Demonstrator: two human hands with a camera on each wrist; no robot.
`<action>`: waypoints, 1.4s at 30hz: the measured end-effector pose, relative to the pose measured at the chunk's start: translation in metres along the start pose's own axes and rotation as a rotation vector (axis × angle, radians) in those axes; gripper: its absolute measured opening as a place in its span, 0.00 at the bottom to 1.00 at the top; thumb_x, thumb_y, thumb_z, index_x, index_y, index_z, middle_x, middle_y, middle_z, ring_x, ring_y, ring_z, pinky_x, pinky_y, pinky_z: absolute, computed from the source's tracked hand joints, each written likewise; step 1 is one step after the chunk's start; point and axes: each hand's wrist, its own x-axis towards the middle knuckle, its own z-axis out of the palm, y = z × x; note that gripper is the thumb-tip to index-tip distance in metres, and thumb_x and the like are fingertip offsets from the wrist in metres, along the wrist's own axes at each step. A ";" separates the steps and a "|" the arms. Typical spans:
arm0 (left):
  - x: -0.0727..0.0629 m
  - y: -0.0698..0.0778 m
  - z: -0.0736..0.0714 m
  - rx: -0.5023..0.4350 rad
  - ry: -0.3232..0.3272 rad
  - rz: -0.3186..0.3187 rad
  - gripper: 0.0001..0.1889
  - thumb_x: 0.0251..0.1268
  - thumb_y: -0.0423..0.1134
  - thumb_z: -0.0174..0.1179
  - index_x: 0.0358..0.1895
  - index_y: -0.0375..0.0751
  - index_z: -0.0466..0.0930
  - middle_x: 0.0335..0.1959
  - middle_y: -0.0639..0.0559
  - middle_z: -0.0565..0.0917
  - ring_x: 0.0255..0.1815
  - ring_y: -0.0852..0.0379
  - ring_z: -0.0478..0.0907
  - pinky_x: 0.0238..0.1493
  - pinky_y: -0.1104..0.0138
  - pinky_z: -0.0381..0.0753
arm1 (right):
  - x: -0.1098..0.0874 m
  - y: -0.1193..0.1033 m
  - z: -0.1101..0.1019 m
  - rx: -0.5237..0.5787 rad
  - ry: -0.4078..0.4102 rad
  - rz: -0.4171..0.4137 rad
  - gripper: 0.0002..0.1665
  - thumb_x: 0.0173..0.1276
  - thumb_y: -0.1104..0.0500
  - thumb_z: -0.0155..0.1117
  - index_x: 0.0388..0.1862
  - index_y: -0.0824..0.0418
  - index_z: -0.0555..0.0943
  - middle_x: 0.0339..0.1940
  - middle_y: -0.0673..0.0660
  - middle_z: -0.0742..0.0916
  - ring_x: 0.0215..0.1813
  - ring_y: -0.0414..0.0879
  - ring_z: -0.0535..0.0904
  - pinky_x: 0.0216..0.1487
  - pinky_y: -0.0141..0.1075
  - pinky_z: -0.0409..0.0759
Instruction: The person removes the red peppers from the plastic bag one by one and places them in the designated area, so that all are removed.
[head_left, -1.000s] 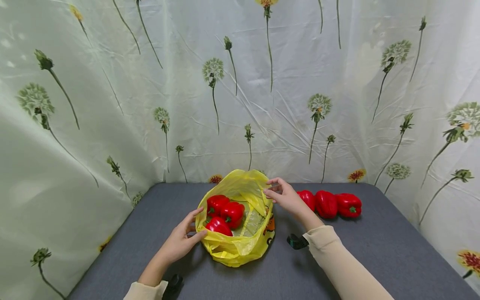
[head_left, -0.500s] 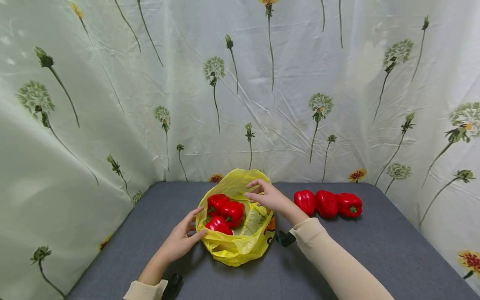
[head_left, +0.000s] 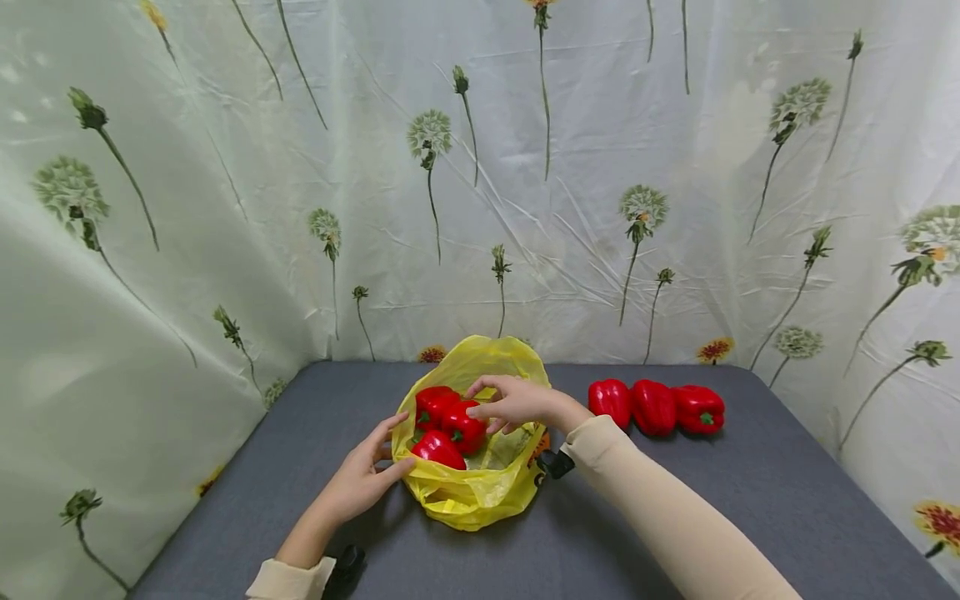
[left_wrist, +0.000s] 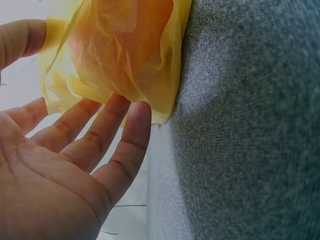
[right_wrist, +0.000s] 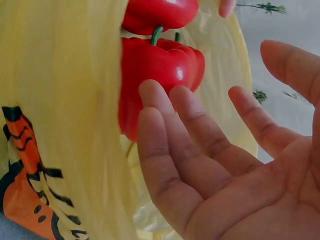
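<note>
A yellow plastic bag (head_left: 468, 508) stands with its mouth wide, holding three red bell peppers: one at the back (head_left: 433, 403), one in the middle (head_left: 461, 433) and one in front (head_left: 438, 451). My left hand (head_left: 358, 485) touches the bag's left side with extended fingers, as the left wrist view also shows against the thin yellow film (left_wrist: 115, 60). Over the bag's opening, my right hand (head_left: 517, 402) reaches in from the right, fingers spread and gently bent. Its fingertips are close to the middle pepper (right_wrist: 175, 65); whether they touch it I cannot tell.
Three more red bell peppers stand in a row right of the bag: a left one (head_left: 609, 402), a centre one (head_left: 653, 408) and a right one (head_left: 699, 411). Behind the grey table (head_left: 600, 542) hangs a floral curtain (head_left: 570, 233).
My right hand has moved left and down from the bag's right rim into its opening, towards the peppers inside. My left hand has stayed at the bag's left side.
</note>
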 end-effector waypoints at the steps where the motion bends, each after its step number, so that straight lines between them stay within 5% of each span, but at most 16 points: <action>1: 0.000 0.000 0.000 -0.002 -0.002 0.002 0.38 0.78 0.46 0.67 0.85 0.49 0.61 0.80 0.34 0.71 0.63 0.41 0.86 0.57 0.53 0.87 | 0.001 -0.001 0.001 -0.003 -0.007 0.004 0.27 0.82 0.49 0.65 0.73 0.58 0.76 0.53 0.60 0.90 0.57 0.69 0.88 0.48 0.44 0.89; 9: 0.000 0.001 0.000 -0.007 -0.011 0.020 0.38 0.79 0.46 0.66 0.85 0.48 0.60 0.82 0.35 0.69 0.65 0.39 0.85 0.56 0.55 0.87 | 0.007 -0.010 0.015 -0.036 -0.073 0.037 0.28 0.81 0.49 0.67 0.73 0.56 0.75 0.48 0.64 0.90 0.51 0.68 0.91 0.54 0.55 0.89; 28: -0.001 0.001 0.000 0.002 -0.013 0.005 0.38 0.78 0.46 0.67 0.84 0.48 0.61 0.77 0.33 0.73 0.64 0.39 0.85 0.58 0.49 0.87 | 0.023 -0.016 0.039 -0.122 -0.132 0.061 0.33 0.79 0.50 0.69 0.80 0.52 0.74 0.42 0.61 0.88 0.44 0.67 0.92 0.48 0.53 0.91; 42: -0.001 -0.001 -0.002 -0.012 -0.024 0.020 0.38 0.78 0.46 0.67 0.84 0.48 0.61 0.79 0.34 0.72 0.64 0.39 0.85 0.58 0.48 0.87 | 0.023 -0.010 0.044 -0.172 -0.137 0.124 0.31 0.78 0.48 0.70 0.77 0.47 0.76 0.57 0.55 0.83 0.34 0.50 0.86 0.46 0.46 0.91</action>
